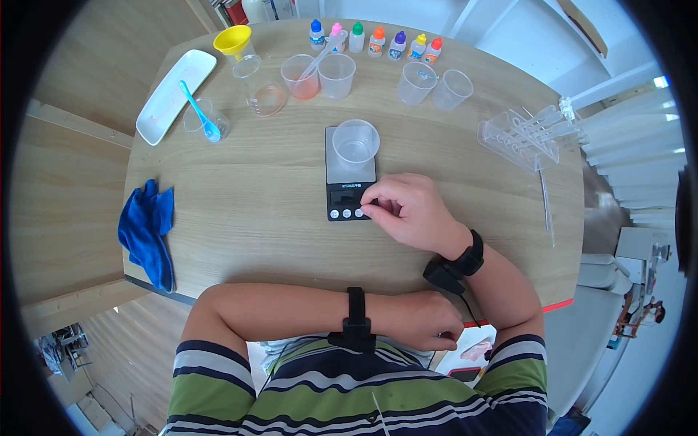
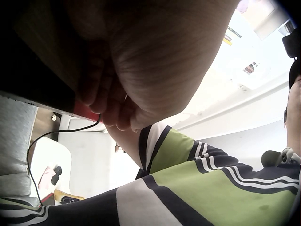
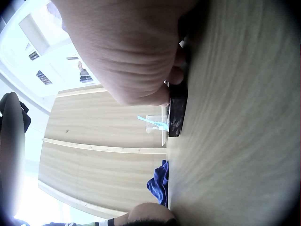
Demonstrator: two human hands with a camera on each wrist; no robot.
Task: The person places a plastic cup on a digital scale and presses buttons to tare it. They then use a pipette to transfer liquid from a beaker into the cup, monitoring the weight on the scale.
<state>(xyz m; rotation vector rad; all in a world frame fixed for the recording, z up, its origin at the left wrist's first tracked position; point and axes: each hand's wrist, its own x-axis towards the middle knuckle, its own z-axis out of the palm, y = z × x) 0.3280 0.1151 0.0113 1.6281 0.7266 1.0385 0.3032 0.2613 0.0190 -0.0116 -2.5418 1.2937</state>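
Note:
A black digital scale (image 1: 352, 174) lies on the table with a clear plastic cup (image 1: 355, 143) standing on its plate. My right hand (image 1: 418, 212) is at the scale's lower right corner, thumb and index finger bent close together by the rightmost button. In the right wrist view, fingertips (image 3: 176, 75) meet the scale (image 3: 177, 113); whether a button is pressed cannot be told. My left hand (image 1: 429, 320) hangs loosely curled near the table's front edge, holding nothing visible; the left wrist view shows its bent fingers (image 2: 113, 106) in shadow.
Several dropper bottles (image 1: 356, 40) line the back, with plastic cups (image 1: 417, 83) before them. A white tray (image 1: 174, 98), a yellow-topped cup (image 1: 233, 41), a beaker with a blue spoon (image 1: 209, 128) and a blue cloth (image 1: 149, 232) are left. A clear tube rack (image 1: 518, 142) stands right.

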